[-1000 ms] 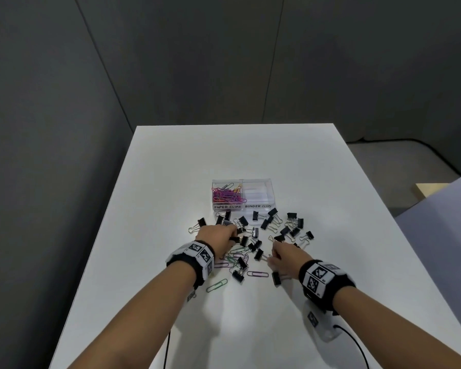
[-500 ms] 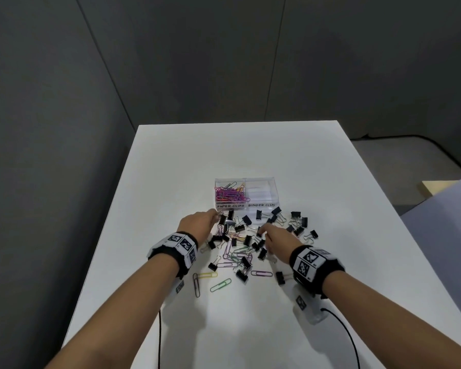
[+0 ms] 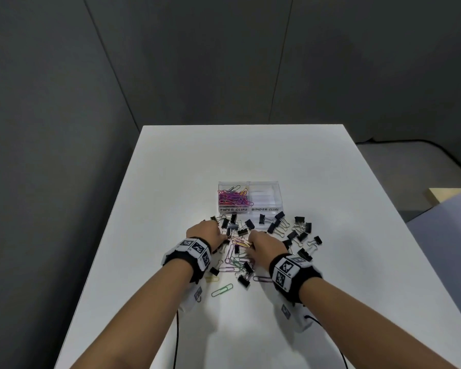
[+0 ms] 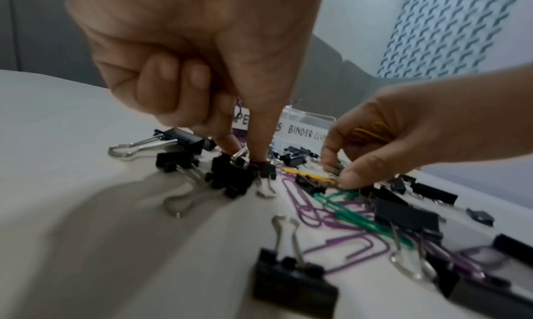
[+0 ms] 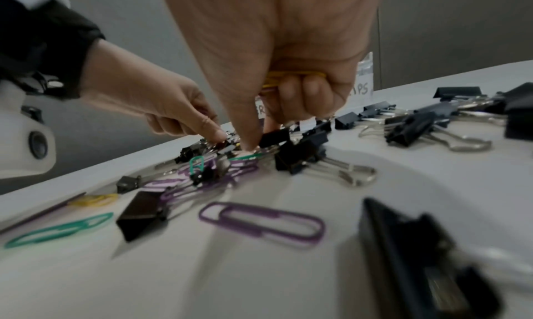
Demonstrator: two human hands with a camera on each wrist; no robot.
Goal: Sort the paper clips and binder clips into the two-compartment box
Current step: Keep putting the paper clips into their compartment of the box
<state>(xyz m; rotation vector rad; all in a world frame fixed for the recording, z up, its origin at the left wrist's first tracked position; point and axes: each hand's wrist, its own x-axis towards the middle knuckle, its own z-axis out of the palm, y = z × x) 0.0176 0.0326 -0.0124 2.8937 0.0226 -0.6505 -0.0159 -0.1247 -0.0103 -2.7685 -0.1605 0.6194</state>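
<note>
A: Box (image 3: 249, 209) first: clear, two compartments, on the white table (image 3: 171, 182) beyond the pile. I see coloured paper clips (image 3: 233, 197) in its left half, labelled for them; the right half, labelled binder clips, looks bare.

B: And the pile?

A: Black binder clips (image 3: 277, 223) and loose paper clips lie scattered in front of the box. My right hand (image 3: 265, 245) has yellow paper clips (image 5: 291, 75) curled in its palm, thumb and forefinger down on a green one (image 4: 336, 197). My left hand (image 3: 205, 233) pinches at a binder clip (image 4: 264, 168) with thumb and forefinger; whether it's gripped, I cannot tell.
</note>
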